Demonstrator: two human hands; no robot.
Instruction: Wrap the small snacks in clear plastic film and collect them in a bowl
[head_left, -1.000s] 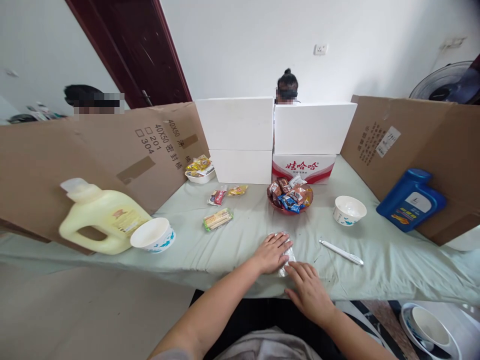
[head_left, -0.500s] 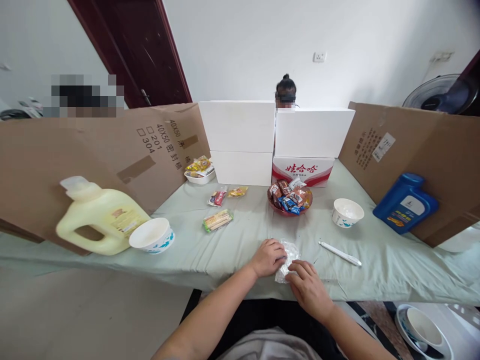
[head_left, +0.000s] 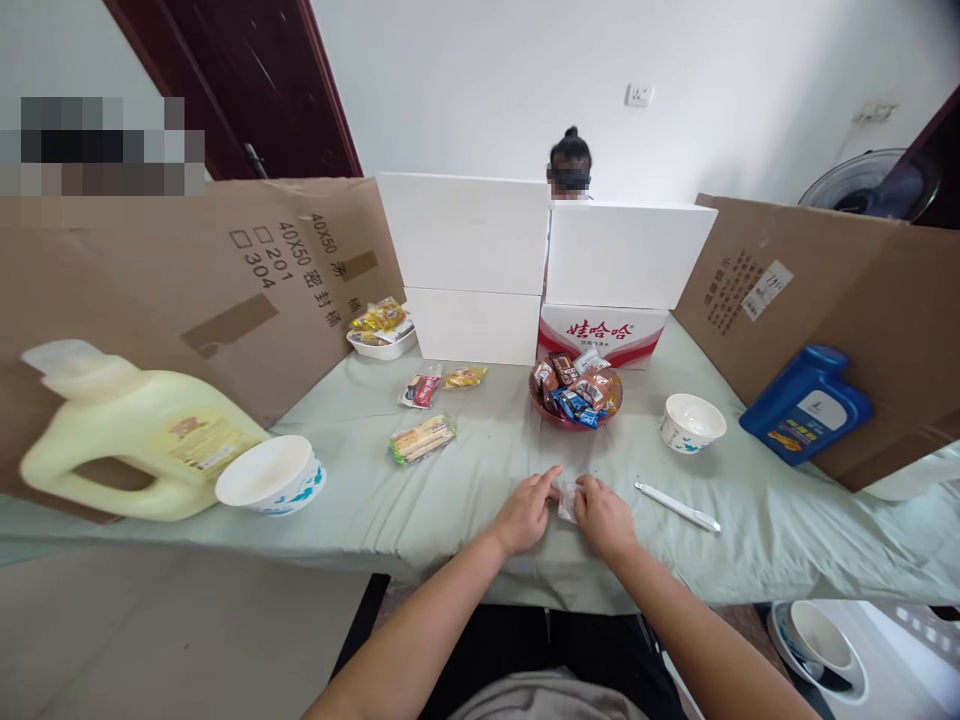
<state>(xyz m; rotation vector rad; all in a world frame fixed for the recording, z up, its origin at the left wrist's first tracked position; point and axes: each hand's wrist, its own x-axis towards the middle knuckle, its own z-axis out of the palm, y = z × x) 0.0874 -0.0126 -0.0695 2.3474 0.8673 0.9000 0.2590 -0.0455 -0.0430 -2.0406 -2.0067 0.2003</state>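
A small crumpled clear plastic wrapper (head_left: 567,498) lies on the pale green tablecloth (head_left: 465,470) near the table's front edge. My left hand (head_left: 526,512) pinches its left side and my right hand (head_left: 604,515) grips its right side, so most of the wrapper is hidden between my fingers. A white pen-like tool (head_left: 676,505) lies just to the right of my right hand. Beyond my hands stands a red bowl of wrapped candies (head_left: 576,395).
A yellow jug (head_left: 127,430) and a white bowl (head_left: 270,474) stand at the left, another white bowl (head_left: 691,422) and a blue jug (head_left: 806,405) at the right. Snack packets (head_left: 420,437) lie mid-table. Cardboard walls (head_left: 210,290) and white boxes (head_left: 469,265) ring the table. A person sits behind the boxes.
My hands went from pressing flat on the wrapper to pinching it from both sides; the wrapper is now bunched much smaller. The camera view moved closer and shifted a little.
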